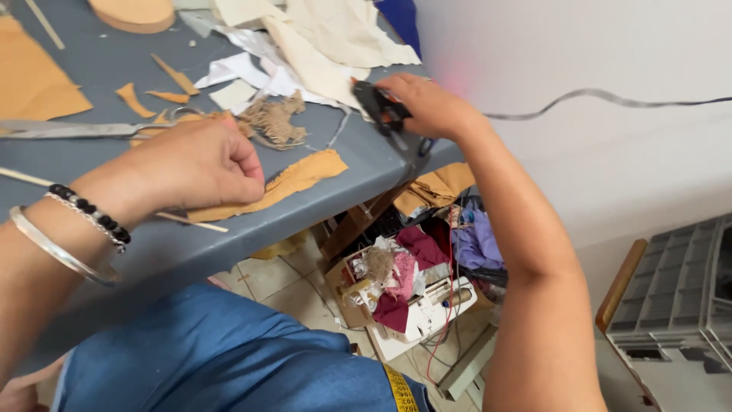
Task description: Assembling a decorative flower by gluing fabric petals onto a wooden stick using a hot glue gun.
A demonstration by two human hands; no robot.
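The left hand point(200, 164) rests as a loose fist on the grey worktop point(114, 65), fingers curled under and pressing on one end of a mustard-yellow fabric strip point(293, 177) that runs out to the right from beneath the knuckles; whether the fingers actually pinch the cloth cannot be told, since they are tucked out of sight. The wrist carries a black bead bracelet point(91, 210) and a plain metal bangle point(53, 248). The right hand point(428, 103) lies well apart at the far right edge of the worktop, fingers closed around a black handled tool point(381, 111) whose body pokes out toward the left hand, its kind hard to make out. Between the two hands sits a frayed tuft of burlap point(274, 122), with cream cloth pieces point(328, 38) piled behind it. Long metal scissors point(72, 130) lie just beyond the left hand, beside small yellow offcuts point(133, 98). Below the worktop edge a box of cloth scraps point(396, 282) stands on the tiled floor point(267, 278), and blue denim point(213, 355) covers the person's lap
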